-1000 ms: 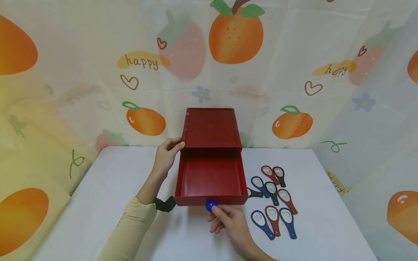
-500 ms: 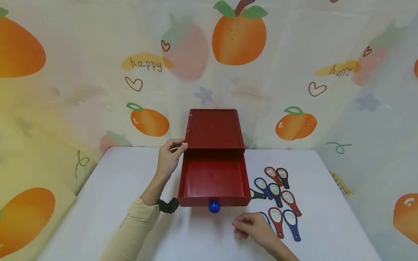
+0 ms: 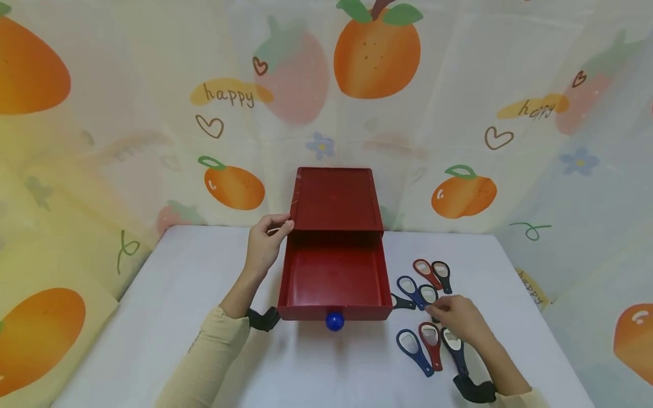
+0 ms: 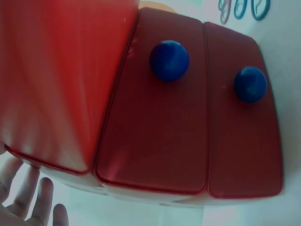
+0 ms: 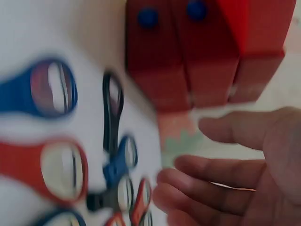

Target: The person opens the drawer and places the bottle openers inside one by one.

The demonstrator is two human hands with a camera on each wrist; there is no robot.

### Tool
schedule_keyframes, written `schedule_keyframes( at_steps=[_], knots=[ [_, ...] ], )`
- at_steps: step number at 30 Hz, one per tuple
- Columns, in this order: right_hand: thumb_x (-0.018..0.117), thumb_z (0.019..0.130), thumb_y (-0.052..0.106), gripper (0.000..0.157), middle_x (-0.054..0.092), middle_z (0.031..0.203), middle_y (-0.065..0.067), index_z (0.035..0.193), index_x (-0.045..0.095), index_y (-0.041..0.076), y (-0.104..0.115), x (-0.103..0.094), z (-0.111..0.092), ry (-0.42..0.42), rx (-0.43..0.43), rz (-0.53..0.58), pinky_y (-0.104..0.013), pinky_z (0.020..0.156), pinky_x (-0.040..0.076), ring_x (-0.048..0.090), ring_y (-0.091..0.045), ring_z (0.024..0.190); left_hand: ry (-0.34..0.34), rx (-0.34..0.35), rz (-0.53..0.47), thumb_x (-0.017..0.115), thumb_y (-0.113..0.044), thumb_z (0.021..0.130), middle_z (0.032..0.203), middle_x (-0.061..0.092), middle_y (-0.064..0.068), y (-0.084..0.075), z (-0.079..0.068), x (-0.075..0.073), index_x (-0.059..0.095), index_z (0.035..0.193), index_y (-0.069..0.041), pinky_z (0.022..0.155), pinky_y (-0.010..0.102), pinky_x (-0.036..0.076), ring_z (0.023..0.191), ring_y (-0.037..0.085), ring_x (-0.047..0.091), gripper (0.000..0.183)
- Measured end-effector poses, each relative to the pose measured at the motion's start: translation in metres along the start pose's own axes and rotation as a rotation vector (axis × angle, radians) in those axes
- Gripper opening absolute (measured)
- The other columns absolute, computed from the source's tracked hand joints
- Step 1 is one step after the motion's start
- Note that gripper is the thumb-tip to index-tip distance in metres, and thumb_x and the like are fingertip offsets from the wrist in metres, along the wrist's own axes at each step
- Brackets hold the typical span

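Note:
A red chest of drawers (image 3: 334, 198) stands against the backdrop, its top drawer (image 3: 311, 313) pulled out and bare inside. My left hand (image 3: 264, 243) rests against the chest's left side, thumb at the edge; its fingers (image 4: 43, 195) look loosely spread in the left wrist view. My right hand (image 3: 459, 320) hovers over several small paddle-shaped things with oval, glassy-looking heads. Nearest its fingertips is a black-rimmed one (image 3: 427, 293), partly hidden. In the right wrist view the thumb and fingers (image 5: 211, 169) stand apart, holding nothing.
Blue, red and black paddle-shaped pieces lie right of the chest, including a blue one (image 3: 414, 351) and a red one (image 3: 431, 345). A blue knob (image 3: 334, 321) juts from the open drawer. Two closed drawers sit below, with blue knobs (image 4: 169, 60). A fruit-print cloth (image 3: 377, 130) hangs behind.
My right hand has let go of the drawer's blue knob and moved right, over the paddle-shaped pieces. The left hand has stayed at the chest's side; the drawer has stayed pulled out.

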State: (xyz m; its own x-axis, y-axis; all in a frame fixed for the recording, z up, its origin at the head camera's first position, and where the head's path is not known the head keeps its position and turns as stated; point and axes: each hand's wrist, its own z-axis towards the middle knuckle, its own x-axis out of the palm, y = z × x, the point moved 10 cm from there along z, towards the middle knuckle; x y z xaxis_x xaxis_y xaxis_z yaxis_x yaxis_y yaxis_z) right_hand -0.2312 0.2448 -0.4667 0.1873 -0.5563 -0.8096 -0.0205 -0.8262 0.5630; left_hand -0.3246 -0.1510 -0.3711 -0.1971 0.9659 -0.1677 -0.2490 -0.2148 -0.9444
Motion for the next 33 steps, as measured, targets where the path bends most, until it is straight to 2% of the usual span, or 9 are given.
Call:
schedule_keyframes(
  at_steps=[2,6,11,16,19,25,33],
  knots=[
    [0.064,0.092,0.02,0.026,0.071,0.084,-0.012,0.097,0.071,-0.005,-0.012,-0.013,0.009,-0.053,0.021,-0.044,-0.037,0.067,0.055,0.06,-0.019,0.073,0.005,-0.008,-0.013,0.068,-0.016,0.091,0.118,0.067,0.016,0.0,0.0,0.002,0.068,0.111,0.0,0.085,0.02,0.048,0.096,0.008,0.059,0.026],
    [0.062,0.093,0.019,0.03,0.07,0.089,-0.021,0.101,0.069,-0.009,-0.036,-0.025,0.027,-0.086,0.096,-0.055,-0.042,0.071,0.055,0.061,-0.025,0.077,0.013,-0.018,-0.026,0.067,-0.016,0.092,0.121,0.066,0.016,0.001,0.002,0.004,0.067,0.112,0.001,0.082,0.015,0.049,0.095,0.008,0.059,0.026],
    [0.063,0.092,0.018,0.032,0.069,0.094,-0.027,0.101,0.067,-0.012,-0.062,-0.026,0.05,-0.1,0.141,-0.097,-0.045,0.071,0.054,0.064,-0.032,0.08,0.016,-0.031,-0.034,0.067,-0.016,0.092,0.122,0.066,0.016,0.001,0.002,0.003,0.067,0.112,0.001,0.08,0.015,0.049,0.095,0.008,0.059,0.026],
    [0.064,0.088,0.02,0.035,0.068,0.09,-0.026,0.1,0.065,-0.013,-0.082,-0.02,0.065,-0.077,0.2,-0.119,-0.045,0.071,0.052,0.062,-0.031,0.077,0.018,-0.034,-0.03,0.067,-0.017,0.092,0.122,0.065,0.016,0.003,0.001,0.003,0.066,0.113,0.001,0.082,0.015,0.048,0.099,0.015,0.059,0.027],
    [0.066,0.086,0.02,0.035,0.068,0.086,-0.023,0.099,0.065,-0.013,-0.087,-0.016,0.068,-0.063,0.235,-0.121,-0.042,0.069,0.051,0.059,-0.029,0.074,0.018,-0.03,-0.033,0.067,-0.017,0.092,0.122,0.065,0.017,0.003,0.0,0.002,0.066,0.113,0.001,0.082,0.014,0.048,0.099,0.017,0.058,0.027],
    [0.069,0.083,0.02,0.03,0.067,0.076,-0.017,0.089,0.067,-0.009,-0.092,-0.014,0.072,-0.088,0.262,-0.139,-0.035,0.06,0.046,0.058,-0.025,0.068,0.023,-0.042,-0.037,0.066,-0.016,0.093,0.122,0.065,0.017,0.003,0.0,0.003,0.066,0.114,0.002,0.083,0.014,0.048,0.1,0.015,0.059,0.027],
    [0.066,0.083,0.017,0.028,0.068,0.078,-0.02,0.09,0.067,-0.01,-0.097,-0.021,0.073,-0.129,0.277,-0.162,-0.04,0.06,0.049,0.061,-0.027,0.067,0.031,-0.058,-0.043,0.066,-0.016,0.093,0.123,0.064,0.016,0.005,0.0,0.004,0.066,0.114,0.001,0.083,0.016,0.048,0.105,0.022,0.059,0.028]
  ],
)
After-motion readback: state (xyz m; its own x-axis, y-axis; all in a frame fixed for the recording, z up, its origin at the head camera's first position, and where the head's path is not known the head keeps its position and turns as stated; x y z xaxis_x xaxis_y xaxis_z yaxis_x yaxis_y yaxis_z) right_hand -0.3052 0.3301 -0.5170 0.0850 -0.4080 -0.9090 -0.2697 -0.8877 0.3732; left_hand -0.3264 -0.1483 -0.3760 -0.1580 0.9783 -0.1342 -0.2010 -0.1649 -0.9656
